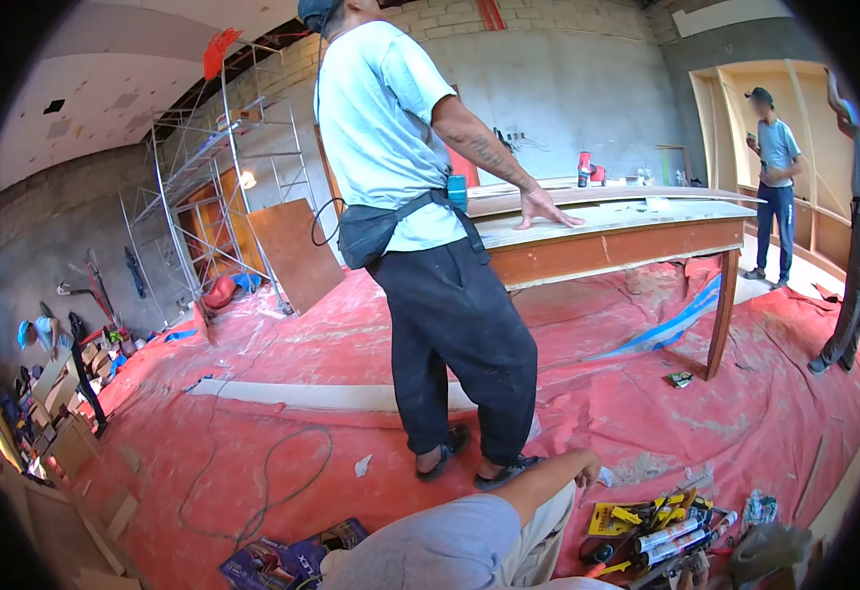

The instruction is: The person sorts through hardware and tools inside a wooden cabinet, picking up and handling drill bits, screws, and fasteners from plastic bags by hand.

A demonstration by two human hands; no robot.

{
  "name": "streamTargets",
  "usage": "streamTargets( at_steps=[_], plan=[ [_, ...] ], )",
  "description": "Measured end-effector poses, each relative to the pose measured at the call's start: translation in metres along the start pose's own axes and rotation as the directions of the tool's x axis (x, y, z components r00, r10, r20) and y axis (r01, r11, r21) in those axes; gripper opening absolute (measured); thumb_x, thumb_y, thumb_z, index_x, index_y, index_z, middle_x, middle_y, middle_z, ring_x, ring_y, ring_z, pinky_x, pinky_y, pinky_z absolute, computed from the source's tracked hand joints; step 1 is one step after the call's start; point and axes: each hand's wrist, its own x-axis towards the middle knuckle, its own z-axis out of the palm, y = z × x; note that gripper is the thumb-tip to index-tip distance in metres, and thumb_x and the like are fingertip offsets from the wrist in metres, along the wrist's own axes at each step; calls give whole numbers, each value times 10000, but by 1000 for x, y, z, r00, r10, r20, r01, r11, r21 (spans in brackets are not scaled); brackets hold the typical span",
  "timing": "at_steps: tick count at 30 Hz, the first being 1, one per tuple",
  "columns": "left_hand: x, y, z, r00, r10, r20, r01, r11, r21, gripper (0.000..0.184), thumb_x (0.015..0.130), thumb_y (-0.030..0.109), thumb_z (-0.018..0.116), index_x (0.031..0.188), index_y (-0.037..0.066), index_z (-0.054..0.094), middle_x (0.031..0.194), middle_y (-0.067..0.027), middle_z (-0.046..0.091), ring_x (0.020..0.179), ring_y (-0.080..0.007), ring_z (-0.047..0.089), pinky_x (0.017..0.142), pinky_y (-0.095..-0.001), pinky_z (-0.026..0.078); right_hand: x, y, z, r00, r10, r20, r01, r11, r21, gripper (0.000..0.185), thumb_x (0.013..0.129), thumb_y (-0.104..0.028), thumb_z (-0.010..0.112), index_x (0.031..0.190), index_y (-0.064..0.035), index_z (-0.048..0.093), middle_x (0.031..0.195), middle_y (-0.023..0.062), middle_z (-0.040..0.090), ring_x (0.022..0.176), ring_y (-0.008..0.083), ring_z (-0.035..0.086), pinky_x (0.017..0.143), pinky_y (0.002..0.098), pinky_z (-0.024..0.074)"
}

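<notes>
My left arm reaches across the bottom from a grey sleeve, and my left hand (588, 467) hangs loosely over my light trousers (550, 539), its fingers bent down with nothing seen in them. At the bottom edge, part of my right hand (693, 571) shows beside white tubes (670, 538) and a pile of tools; what it holds, if anything, is hidden. Yellow-handled tools (627, 517) and a round black-and-red tool (597, 550) lie near it on the red floor sheet (351, 482).
A person (391, 147) stands ahead, one hand on a wooden table (617, 246). Two people stand at the right, another bends at the far left. Scaffolding (224, 167), a leaning board (297, 256), a long white strip (322, 395), a looped cable and a plastic bag (769, 553) are around.
</notes>
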Motion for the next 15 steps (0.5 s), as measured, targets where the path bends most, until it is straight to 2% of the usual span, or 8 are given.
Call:
streamTargets(
  at_steps=[3,4,5,6,8,11,12,15],
  plan=[
    [0,-1,1,1000,20,-21,-20,1000,6,355,779,235,702,1026,-2,609,890,-140,646,714,-230,624,599,-390,542,5,-18,1,988,146,-56,-144,989,47,288,877,-125,427,1075,9,589,1130,220,565,1055,359,539,869,414,436],
    [1,1,1,999,26,-20,-25,1000,18,348,775,236,705,1015,3,612,862,-135,643,699,-227,619,590,-394,539,3,-18,0,977,212,-40,-214,974,-69,289,874,-153,466,1061,19,601,1151,198,564,1068,369,529,913,417,412],
    [4,3,5,999,-23,-45,23,1000,-12,265,788,251,693,985,85,630,817,-87,652,669,-184,612,601,-387,508,15,-36,2,918,391,-70,-378,914,148,289,861,-156,528,1103,-15,600,1199,186,546,1069,370,529,947,448,373],
    [26,-6,4,1000,9,-20,-10,998,-60,275,784,240,693,999,84,622,800,-98,650,661,-191,611,585,-390,506,22,-51,1,829,555,-68,-498,789,360,316,848,-158,589,1145,-50,598,1247,174,528,1070,371,529,980,479,333],
    [35,-6,4,995,91,-25,-94,989,-118,348,770,222,693,1071,84,585,821,-127,648,675,-216,621,563,-389,512,6,5,17,742,653,-151,-495,686,534,268,784,-48,607,1045,9,592,931,29,606,820,115,558,735,232,438],
    [-8,17,-2,999,7,35,-5,998,-56,388,781,209,662,1132,83,554,940,-148,648,729,-236,637,588,-389,528,5,4,16,708,689,-157,-477,630,613,248,785,-2,574,1032,12,588,929,31,604,820,127,556,746,242,439],
    [-7,19,-3,999,27,25,-25,998,-51,390,785,220,657,1136,84,555,951,-146,650,738,-236,638,599,-391,527,13,-8,13,708,691,-148,-525,655,543,257,768,15,552,1022,13,590,920,34,603,817,125,553,742,245,438],
    [4,22,2,997,63,42,-63,998,-10,402,791,270,643,1149,104,564,1002,-126,656,778,-236,645,650,-403,523,11,-6,15,709,687,-162,-496,649,577,233,751,38,555,976,13,610,880,33,624,804,119,567,736,236,436]
  ],
)
